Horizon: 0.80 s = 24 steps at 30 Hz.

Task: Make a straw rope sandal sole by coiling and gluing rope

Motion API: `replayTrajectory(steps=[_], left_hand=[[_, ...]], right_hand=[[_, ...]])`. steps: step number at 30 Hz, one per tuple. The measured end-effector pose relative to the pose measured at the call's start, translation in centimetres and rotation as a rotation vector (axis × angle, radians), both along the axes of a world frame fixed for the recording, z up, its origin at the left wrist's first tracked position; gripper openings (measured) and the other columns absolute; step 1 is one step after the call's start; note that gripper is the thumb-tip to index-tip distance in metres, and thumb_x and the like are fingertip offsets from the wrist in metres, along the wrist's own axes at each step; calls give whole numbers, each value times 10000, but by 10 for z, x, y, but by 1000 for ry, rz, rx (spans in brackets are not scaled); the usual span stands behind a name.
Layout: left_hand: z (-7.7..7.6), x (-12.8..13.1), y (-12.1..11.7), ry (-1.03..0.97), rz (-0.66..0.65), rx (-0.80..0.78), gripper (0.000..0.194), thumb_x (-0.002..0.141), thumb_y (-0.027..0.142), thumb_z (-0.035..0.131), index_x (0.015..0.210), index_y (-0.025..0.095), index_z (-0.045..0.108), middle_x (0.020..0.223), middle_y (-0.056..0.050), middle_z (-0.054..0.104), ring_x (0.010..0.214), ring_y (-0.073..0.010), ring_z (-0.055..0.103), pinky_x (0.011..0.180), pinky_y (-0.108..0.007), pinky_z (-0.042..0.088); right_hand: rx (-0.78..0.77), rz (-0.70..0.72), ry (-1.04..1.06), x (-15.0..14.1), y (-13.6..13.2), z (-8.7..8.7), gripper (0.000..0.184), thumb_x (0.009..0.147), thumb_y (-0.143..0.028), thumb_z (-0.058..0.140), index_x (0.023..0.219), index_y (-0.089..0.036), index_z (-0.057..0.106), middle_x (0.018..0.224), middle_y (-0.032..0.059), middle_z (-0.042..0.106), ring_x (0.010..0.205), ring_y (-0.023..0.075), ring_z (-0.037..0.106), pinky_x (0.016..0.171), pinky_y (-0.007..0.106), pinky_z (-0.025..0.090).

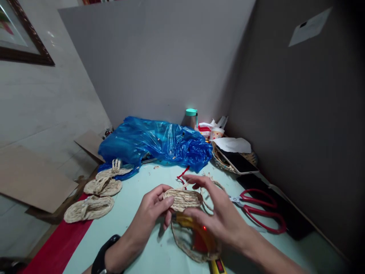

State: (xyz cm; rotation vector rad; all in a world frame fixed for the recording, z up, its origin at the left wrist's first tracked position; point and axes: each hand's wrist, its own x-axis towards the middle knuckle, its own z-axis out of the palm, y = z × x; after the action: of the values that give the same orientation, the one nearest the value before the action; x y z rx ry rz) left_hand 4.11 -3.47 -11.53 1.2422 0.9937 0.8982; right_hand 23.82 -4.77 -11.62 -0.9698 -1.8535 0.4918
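Note:
My left hand (155,203) pinches the left end of a small straw sandal sole (186,199), oval and woven in rows, with the thumb on top and the fingers behind. Around its right end, my right hand (216,205) is curved with thumb and fingers spread apart; whether the thumb touches the lower edge I cannot tell. From the right end of the sole a strand of straw cord (205,205) hangs. Below lies a loop of straw cord (181,247) over a yellow tool (219,266) with a red display, partly hidden by the right hand.
Three straw sandals (89,209) line the left side by a red strip (61,239). Red-handled scissors (264,217) lie at the right, partly over a dark flat object (299,224). Behind are a blue plastic bag (154,137), a bottle (191,118), and a basket (218,161) with a phone (239,161).

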Motion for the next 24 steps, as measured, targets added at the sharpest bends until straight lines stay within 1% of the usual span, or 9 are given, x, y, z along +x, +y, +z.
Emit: replayTrajectory(steps=[2, 3, 4, 6, 9, 14, 18, 21, 24], left_hand=[[0, -1, 1, -40, 10, -43, 191, 878, 348, 600, 910, 161, 578, 612, 36, 563, 418, -60, 440, 435, -179, 348], [0, -3, 1, -55, 14, -60, 188, 877, 343, 604, 912, 160, 577, 630, 33, 564, 429, -58, 445, 439, -176, 352], [-1, -4, 2, -67, 17, -72, 187, 876, 339, 608, 917, 160, 576, 631, 34, 562, 437, -58, 450, 442, -173, 356], [-2, -7, 3, -83, 25, -84, 190, 875, 337, 617, 929, 159, 578, 625, 36, 559, 444, -60, 455, 442, -170, 361], [-6, -10, 5, -94, 50, -83, 202, 865, 331, 641, 938, 149, 593, 612, 36, 557, 447, -62, 455, 440, -169, 366], [-11, -13, 9, -121, 140, -74, 227, 850, 332, 675, 969, 152, 605, 586, 51, 544, 464, -72, 458, 444, -168, 389], [-12, -18, 13, -161, 203, -73, 211, 846, 349, 678, 917, 161, 615, 625, 46, 547, 489, -76, 469, 442, -169, 392], [-14, -23, 17, -184, 237, -61, 206, 834, 352, 688, 896, 170, 613, 655, 40, 565, 500, -74, 479, 446, -165, 392], [-15, -26, 20, -198, 270, -26, 210, 828, 344, 691, 916, 173, 607, 648, 45, 564, 502, -71, 482, 458, -162, 397]], right_hand=[[-77, -84, 141, 6, 7, 1, 217, 897, -316, 670, 995, -195, 521, 1017, 57, 632, 920, 189, 612, 795, 312, 523], [-103, -120, 207, 9, 11, 1, 197, 919, -337, 638, 911, -193, 504, 918, 36, 621, 827, 167, 604, 724, 281, 516], [-126, -148, 262, 12, 15, 0, 224, 928, -357, 621, 851, -191, 491, 828, 17, 595, 736, 147, 580, 647, 252, 495], [-174, -172, 331, 18, 23, -2, 266, 908, -387, 640, 801, -176, 518, 728, 1, 566, 632, 126, 537, 558, 226, 450], [-234, -166, 371, 22, 28, -3, 271, 873, -393, 678, 792, -148, 595, 693, 19, 610, 615, 136, 561, 559, 236, 459], [-225, -187, 355, 27, 25, 2, 268, 933, -380, 601, 788, -155, 615, 684, 11, 619, 618, 131, 563, 591, 245, 459], [-202, -239, 304, 32, 25, -1, 291, 999, -411, 498, 818, -184, 533, 634, -35, 538, 590, 116, 504, 590, 247, 420], [-193, -288, 260, 35, 28, -8, 391, 1031, -451, 413, 748, -187, 471, 574, -62, 447, 515, 101, 436, 540, 237, 377], [-196, -317, 217, 38, 30, -11, 454, 1022, -487, 426, 696, -174, 470, 568, -67, 425, 484, 91, 409, 520, 228, 372]])
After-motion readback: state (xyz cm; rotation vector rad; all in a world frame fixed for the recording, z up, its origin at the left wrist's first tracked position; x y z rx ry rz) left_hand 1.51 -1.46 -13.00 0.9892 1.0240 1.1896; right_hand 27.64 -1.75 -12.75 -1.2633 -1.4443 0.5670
